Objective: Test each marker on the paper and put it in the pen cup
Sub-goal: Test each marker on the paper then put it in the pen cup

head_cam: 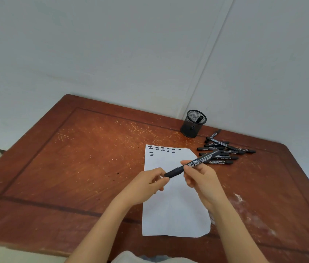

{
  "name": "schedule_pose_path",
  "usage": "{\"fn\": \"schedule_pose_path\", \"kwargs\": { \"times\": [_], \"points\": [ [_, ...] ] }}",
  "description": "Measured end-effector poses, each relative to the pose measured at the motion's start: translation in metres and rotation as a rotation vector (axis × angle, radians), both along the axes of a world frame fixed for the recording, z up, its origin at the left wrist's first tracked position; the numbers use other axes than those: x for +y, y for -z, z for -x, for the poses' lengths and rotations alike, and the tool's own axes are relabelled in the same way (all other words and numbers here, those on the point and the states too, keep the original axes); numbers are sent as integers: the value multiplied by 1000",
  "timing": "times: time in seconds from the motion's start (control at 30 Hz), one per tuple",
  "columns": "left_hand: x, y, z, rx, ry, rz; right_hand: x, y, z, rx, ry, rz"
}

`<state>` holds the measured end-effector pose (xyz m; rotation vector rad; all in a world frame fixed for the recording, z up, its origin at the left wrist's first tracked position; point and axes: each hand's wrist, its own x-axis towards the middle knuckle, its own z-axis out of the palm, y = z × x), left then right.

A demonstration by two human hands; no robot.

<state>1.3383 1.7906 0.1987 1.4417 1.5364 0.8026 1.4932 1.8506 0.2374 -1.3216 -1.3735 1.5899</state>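
One black marker (202, 159), white print on barrel, tilted.

My right hand (201, 179) grips a black marker with white print (193, 164) by its barrel above the white paper sheet (174, 211). My left hand (148, 182) pinches its cap end, which points to eight o'clock. On the scratched reddish-brown wooden table (74, 158), a black mesh pen cup (193, 123) stands at one o'clock, and loose black markers (224, 151) lie at two o'clock.
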Motion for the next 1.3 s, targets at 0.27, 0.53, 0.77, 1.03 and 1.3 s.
{"fn": "schedule_pose_path", "kwargs": {
  "times": [0.27, 0.53, 0.77, 1.03, 1.3],
  "points": [
    [4, 4, -7, 136, -49, -142, 2, -8, 2, -269, -46, -167],
    [26, 67, 3, 730, -37, -101, 30, -14, -22, -374, -19, -343],
    [37, 114, 8, 907, 19, -21, 64, -11, -56, -543, -60, -442],
    [38, 125, 9, 947, 58, -69, 131, -11, -71, -593, 27, -381],
    [40, 129, 8, 941, 39, -78, 206, -16, -52, -477, 284, -480]
  ]
}}
